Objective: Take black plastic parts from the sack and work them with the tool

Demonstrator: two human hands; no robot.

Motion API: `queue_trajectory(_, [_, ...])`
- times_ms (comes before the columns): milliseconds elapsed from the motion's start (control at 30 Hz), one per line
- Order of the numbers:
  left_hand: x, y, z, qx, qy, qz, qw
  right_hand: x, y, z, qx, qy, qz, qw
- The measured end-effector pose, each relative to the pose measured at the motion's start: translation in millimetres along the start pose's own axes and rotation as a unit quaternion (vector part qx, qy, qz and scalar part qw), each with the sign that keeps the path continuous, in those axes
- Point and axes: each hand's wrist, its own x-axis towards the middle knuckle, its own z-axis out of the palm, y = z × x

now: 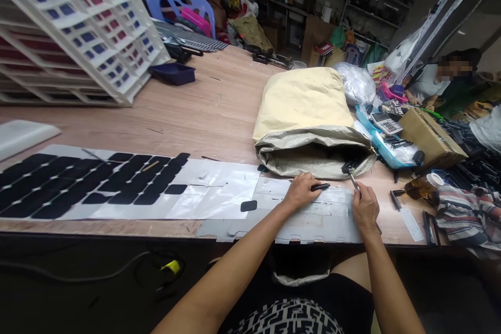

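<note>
My left hand (302, 191) is closed on a small black elongated piece (321, 187), just above a translucent sheet (270, 216) near the table's front edge. In my right hand (366, 207) is a slim tool with a metal shaft (353, 180); its exact kind is unclear. The tool's tip points to the mouth of a cream sack (307, 99), where dark pieces (348, 167) show at the right side. The sack lies on the table with its opening towards me, and its inside is mostly in shadow. Left of my hands, black rounded patches (136, 180) lie in rows on white paper (219, 177).
A white plastic rack (97, 36) stands at the left, beside a dark blue tray (174, 74). On the right are a calculator (386, 122), a blue basket (391, 151), a cardboard box (428, 135) and an amber jar (420, 188). Another person (426, 83) sits at the far right.
</note>
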Motion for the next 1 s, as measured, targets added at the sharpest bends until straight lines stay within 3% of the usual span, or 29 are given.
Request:
queue_trajectory(100, [1,3,-4.3,-0.011,0.008,0.009,1.0,3,12,9,-0.085,0.008,-0.031,0.996])
queue_trajectory(200, [-17,18,-15.2,-0.068,0.029,0.066,0.995,-1,16,14,-0.122,0.006,-0.056,0.991])
queue_trajectory(300, [-65,40,-22.6,-0.155,-0.004,0.167,0.974,-3,14,15,-0.134,0.008,-0.062,0.989])
queue_trajectory(400, [-125,50,-13.3,-0.146,-0.129,0.22,0.956,-2,13,14,-0.145,0.012,-0.065,0.987])
queue_trajectory(467, [-158,47,1.1,-0.085,-0.187,0.16,0.966,-2,13,14,-0.151,0.013,-0.066,0.986])
queue_trajectory(533, [-178,39,14.5,-0.009,-0.238,0.045,0.97,-2,13,14,-0.155,0.014,-0.068,0.986])
queue_trajectory(600, [-185,36,19.0,0.048,-0.29,-0.047,0.955,-2,13,14,-0.154,0.016,-0.071,0.985])
queue_trajectory(633, [-183,38,16.5,0.054,-0.312,-0.06,0.947,-2,13,14,-0.153,0.017,-0.073,0.985])
queue_trajectory(700, [-167,48,3.3,0.005,-0.336,-0.023,0.942,-2,13,14,-0.153,0.018,-0.074,0.985])
queue_trajectory(767, [-133,61,-14.5,-0.087,-0.309,0.041,0.946,-3,12,14,-0.155,0.021,-0.073,0.985])
queue_trajectory(833, [-83,71,-27.6,-0.124,-0.21,0.048,0.969,-3,11,13,-0.155,0.024,-0.073,0.985])
queue_trajectory(900, [-22,75,-30.1,-0.064,-0.068,0.016,0.996,-3,9,13,-0.152,0.026,-0.075,0.985])
queue_trajectory(1000, [60,67,-16.8,0.041,0.017,-0.065,0.997,-2,10,13,-0.147,0.03,-0.081,0.985])
